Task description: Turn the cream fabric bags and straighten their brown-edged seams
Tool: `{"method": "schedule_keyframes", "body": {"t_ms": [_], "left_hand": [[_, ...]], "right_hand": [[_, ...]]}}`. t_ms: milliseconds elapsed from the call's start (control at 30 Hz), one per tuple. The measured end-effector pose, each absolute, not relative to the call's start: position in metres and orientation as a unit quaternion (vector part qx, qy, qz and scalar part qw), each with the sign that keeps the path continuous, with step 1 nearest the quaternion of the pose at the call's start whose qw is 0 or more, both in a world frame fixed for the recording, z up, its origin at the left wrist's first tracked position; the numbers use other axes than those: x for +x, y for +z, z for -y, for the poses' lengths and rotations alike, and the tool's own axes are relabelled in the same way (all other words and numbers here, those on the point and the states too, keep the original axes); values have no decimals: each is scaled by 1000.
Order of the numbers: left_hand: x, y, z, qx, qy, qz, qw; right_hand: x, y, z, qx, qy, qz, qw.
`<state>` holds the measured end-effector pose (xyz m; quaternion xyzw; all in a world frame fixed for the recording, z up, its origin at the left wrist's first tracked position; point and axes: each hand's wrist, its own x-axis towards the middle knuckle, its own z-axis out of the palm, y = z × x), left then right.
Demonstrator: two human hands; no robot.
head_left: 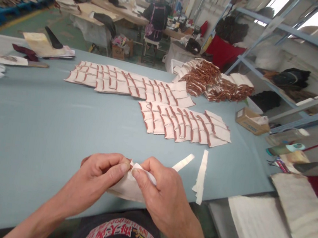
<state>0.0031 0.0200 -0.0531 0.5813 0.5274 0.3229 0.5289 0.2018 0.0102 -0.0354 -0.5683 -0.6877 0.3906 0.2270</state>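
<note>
Close to the table's near edge, a cream fabric piece (128, 189) is pinched between my two hands. My left hand (102, 172) is closed on its top edge, where a bit of brown trim shows at the fingertips. Beside it, my right hand (160, 185) has thumb and fingers pressed on the same piece, over a white folded part. A pale strip (184, 162) pokes out beyond my right hand, and another pale strip (202, 175) with a frayed end lies farther right. Much of the fabric is hidden by my hands.
Overlapping cream pieces with brown edging lie in a far row (117, 80) and a nearer row (183, 124). A heaped pile (208, 78) of similar pieces sits at the back right, near a cardboard box (252, 121). Blue shelving (301, 34) stands right; a person (157, 17) sits beyond.
</note>
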Motion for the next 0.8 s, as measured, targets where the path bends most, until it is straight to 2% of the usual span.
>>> {"method": "schedule_keyframes", "body": {"t_ms": [267,467,633,800], "left_hand": [[5,-57,-26,586,364,-521,504],[2,-67,-25,553,308,-554,541],[-1,-72,-25,552,286,-553,555],[0,-72,-29,564,304,-525,560]], "right_hand": [[192,-37,-12,-609,354,674,224],[187,-42,-12,-620,277,705,205],[184,-37,-13,-635,224,724,153],[184,-30,-22,-638,227,732,73]]}}
